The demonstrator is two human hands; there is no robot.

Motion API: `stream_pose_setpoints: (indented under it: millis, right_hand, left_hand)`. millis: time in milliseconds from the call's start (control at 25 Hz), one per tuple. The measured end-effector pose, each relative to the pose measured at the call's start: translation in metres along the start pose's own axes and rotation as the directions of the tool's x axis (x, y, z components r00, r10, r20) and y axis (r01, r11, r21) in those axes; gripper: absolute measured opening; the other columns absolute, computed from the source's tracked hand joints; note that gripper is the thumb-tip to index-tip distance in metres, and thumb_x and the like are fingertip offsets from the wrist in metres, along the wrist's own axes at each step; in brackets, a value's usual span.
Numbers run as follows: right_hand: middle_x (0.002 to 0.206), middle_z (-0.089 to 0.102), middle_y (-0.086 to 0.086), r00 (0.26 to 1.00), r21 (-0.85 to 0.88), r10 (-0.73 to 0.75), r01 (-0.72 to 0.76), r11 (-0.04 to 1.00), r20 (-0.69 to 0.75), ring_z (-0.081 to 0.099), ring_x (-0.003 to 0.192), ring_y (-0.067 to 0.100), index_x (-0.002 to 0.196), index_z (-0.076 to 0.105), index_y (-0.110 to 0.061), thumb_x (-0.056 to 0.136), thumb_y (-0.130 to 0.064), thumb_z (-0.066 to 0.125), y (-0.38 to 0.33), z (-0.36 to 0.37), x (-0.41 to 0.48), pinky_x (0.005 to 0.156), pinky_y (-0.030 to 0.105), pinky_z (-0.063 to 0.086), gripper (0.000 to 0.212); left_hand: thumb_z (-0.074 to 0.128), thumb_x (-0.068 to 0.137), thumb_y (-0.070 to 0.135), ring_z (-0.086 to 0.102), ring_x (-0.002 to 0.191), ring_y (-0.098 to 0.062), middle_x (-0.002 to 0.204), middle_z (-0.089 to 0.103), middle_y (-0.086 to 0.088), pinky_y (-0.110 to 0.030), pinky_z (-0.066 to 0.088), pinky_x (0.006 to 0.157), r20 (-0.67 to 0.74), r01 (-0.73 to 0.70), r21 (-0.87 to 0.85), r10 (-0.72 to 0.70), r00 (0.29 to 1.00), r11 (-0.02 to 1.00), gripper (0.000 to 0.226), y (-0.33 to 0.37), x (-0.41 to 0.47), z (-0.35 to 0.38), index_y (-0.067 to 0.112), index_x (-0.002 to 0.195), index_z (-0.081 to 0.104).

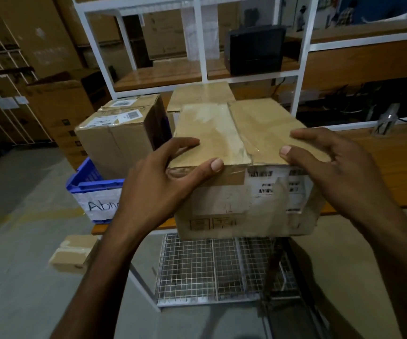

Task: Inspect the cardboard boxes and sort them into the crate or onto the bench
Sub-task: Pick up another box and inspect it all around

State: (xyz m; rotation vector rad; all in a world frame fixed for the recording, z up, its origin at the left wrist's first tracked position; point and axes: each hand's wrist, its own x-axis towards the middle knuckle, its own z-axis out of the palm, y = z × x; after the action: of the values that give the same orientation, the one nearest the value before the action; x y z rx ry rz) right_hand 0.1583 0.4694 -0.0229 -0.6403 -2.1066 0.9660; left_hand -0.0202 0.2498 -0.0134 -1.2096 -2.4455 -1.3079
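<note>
**Squarely between both hands: the taped box**

You held the cardboard box [246,133] between your hands. Your left hand [163,177] clasped its near left corner, thumb along the top edge. Your right hand [339,172] curled over the near right edge. The bench [393,167] lay beyond your right hand. The blue crate [87,177] sat just left of your left hand, with a second box [116,143] in it.
</note>
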Motion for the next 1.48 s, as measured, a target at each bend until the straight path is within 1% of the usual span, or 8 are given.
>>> stream_pose_setpoints:
  millis: [160,440,720,840,920,1160,1320,1480]
  right_hand:
    - [0.131,0.062,-0.017,0.995,-0.054,0.022,-0.017,0.998,0.101,0.059,0.112,0.007,0.131,0.065,-0.04,0.065,-0.097,0.054,0.004,0.001,-0.001,0.085,0.034,0.052,0.087]
    - [0.091,0.065,-0.018,0.998,-0.283,0.034,-0.018,0.959,0.052,0.063,0.077,0.008,0.11,0.056,-0.035,0.071,-0.095,0.051,0.026,0.04,0.027,0.063,0.032,0.053,0.072]
    - [0.1,0.063,-0.012,0.993,-0.275,0.111,-0.114,0.955,-0.026,0.061,0.083,0.013,0.123,0.048,-0.031,0.078,-0.082,0.065,0.048,0.074,0.059,0.065,0.03,0.046,0.07]
    - [0.116,0.058,-0.007,0.954,-0.144,0.241,-0.216,0.966,0.181,0.063,0.098,0.017,0.151,0.017,-0.033,0.076,-0.056,0.085,0.057,0.076,0.068,0.085,0.042,0.057,0.104]
    - [0.117,0.061,-0.004,0.943,-0.154,0.259,-0.23,0.961,0.207,0.066,0.1,0.02,0.152,0.01,-0.034,0.069,-0.045,0.094,0.065,0.081,0.066,0.088,0.046,0.06,0.118]
    - [0.121,0.067,-0.007,0.977,0.054,0.214,-0.212,0.976,-0.021,0.066,0.104,0.013,0.137,0.052,-0.021,0.064,-0.054,0.093,0.072,0.081,0.076,0.088,0.041,0.059,0.09]
    - [0.127,0.067,-0.01,0.971,0.042,0.2,-0.207,0.978,0.13,0.065,0.111,0.015,0.139,0.051,-0.03,0.062,-0.061,0.088,0.069,0.08,0.086,0.093,0.044,0.057,0.091]
    - [0.123,0.064,-0.012,0.974,0.018,0.214,-0.216,0.976,0.076,0.064,0.112,0.015,0.14,0.051,-0.023,0.069,-0.048,0.093,0.064,0.086,0.095,0.084,0.034,0.054,0.086]
  left_hand:
    - [0.059,0.068,0.095,0.061,0.108,0.003,0.11,0.056,0.04,-0.038,0.061,0.085,0.048,0.064,0.041,-0.066,0.997,0.997,0.076,-0.005,-0.001,0.006,0.048,0.128,0.064]
    - [0.057,0.069,0.098,0.067,0.104,-0.016,0.115,0.069,0.011,-0.045,0.059,0.089,-0.015,0.304,0.095,-0.304,0.953,0.948,0.083,-0.047,0.027,0.041,0.035,0.122,0.055]
    - [0.062,0.079,0.087,0.065,0.114,-0.021,0.124,0.065,0.007,-0.042,0.053,0.091,-0.04,0.299,0.073,-0.297,0.954,0.951,0.087,-0.064,0.052,0.068,0.029,0.141,0.043]
    - [0.077,0.061,0.085,0.06,0.128,-0.024,0.148,0.056,0.001,-0.051,0.053,0.105,0.179,0.332,-0.092,-0.312,0.933,0.939,0.126,-0.077,0.059,0.069,0.035,0.158,0.011]
    - [0.084,0.056,0.079,0.059,0.129,-0.024,0.149,0.055,0.001,-0.052,0.053,0.106,0.195,0.34,-0.069,-0.322,0.927,0.938,0.132,-0.084,0.056,0.076,0.035,0.156,0.009]
    - [0.079,0.07,0.079,0.067,0.111,-0.011,0.12,0.065,0.015,-0.049,0.058,0.096,-0.055,0.329,-0.171,-0.343,0.938,0.929,0.084,-0.083,0.058,0.076,0.03,0.133,0.051]
    - [0.085,0.078,0.061,0.063,0.118,-0.006,0.122,0.061,0.023,-0.043,0.058,0.1,0.041,0.267,-0.294,-0.267,0.963,0.918,0.08,-0.084,0.066,0.085,0.041,0.145,0.045]
    - [0.085,0.079,0.059,0.062,0.123,-0.011,0.125,0.059,0.02,-0.047,0.057,0.103,0.023,0.251,-0.286,-0.255,0.967,0.925,0.083,-0.087,0.079,0.089,0.039,0.148,0.043]
